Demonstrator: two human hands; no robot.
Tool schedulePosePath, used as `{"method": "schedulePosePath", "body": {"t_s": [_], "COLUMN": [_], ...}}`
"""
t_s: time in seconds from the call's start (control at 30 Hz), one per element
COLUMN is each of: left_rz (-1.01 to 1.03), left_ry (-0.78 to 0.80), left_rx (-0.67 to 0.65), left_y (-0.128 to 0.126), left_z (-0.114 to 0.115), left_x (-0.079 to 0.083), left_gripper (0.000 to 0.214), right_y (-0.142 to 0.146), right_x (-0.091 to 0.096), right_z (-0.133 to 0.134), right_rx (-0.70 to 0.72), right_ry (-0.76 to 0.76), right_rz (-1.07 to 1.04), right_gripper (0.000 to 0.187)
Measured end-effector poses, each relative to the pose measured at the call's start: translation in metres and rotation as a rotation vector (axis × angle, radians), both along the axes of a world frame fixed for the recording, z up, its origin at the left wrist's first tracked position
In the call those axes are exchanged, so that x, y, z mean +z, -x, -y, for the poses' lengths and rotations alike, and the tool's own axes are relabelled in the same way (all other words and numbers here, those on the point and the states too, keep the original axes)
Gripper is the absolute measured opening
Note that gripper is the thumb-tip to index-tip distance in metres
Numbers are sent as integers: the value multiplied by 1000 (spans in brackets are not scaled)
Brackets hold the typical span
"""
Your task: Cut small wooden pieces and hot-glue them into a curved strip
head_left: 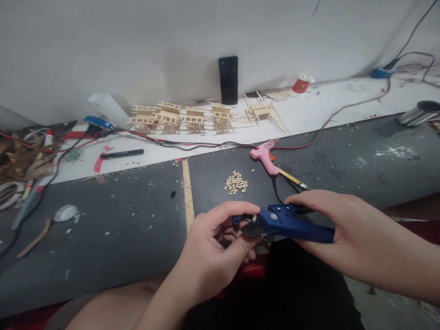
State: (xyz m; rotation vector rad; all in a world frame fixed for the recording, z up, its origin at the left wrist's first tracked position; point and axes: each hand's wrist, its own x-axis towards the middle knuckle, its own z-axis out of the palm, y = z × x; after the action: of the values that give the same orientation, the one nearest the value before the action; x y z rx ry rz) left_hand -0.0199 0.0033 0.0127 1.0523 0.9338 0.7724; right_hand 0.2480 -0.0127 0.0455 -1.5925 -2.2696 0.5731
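Over the table's front edge, my right hand [347, 229] is wrapped round the blue handles of a pair of hand shears [299, 227]. The jaws point left, with the dark blade low. Across the jaws, my left hand [209, 256] is closed, index finger on top and thumb below. A small tip of a pale wooden strip [255, 217] shows at the jaws by the left index fingertip; the rest is hidden. Beyond the hands lies a pile of small cut wooden pieces [236, 183], with one piece apart to its right.
Behind the pile lies a pink glue gun [264, 156], with a cutter knife [292, 178] nearby. Several little wooden carts [194, 117] line the white back strip. A phone [228, 80] leans on the wall. Cables cross the back; a metal cup [417, 114] stands right.
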Motion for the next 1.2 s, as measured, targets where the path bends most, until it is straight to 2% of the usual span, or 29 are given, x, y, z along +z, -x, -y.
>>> {"method": "schedulePosePath", "body": {"t_s": [0.73, 1.2], "left_rz": [-82, -66], "left_ry": [-160, -163], "left_rx": [-26, -23], "left_y": [7, 8], "left_z": [-4, -5], "left_x": [2, 0], "left_gripper": [20, 21], "right_y": [3, 3], "right_x": [1, -2], "right_z": [-3, -2], "right_rx": [14, -7], "right_ry": [42, 60], "right_rz": [9, -23], "right_gripper": [25, 25]}}
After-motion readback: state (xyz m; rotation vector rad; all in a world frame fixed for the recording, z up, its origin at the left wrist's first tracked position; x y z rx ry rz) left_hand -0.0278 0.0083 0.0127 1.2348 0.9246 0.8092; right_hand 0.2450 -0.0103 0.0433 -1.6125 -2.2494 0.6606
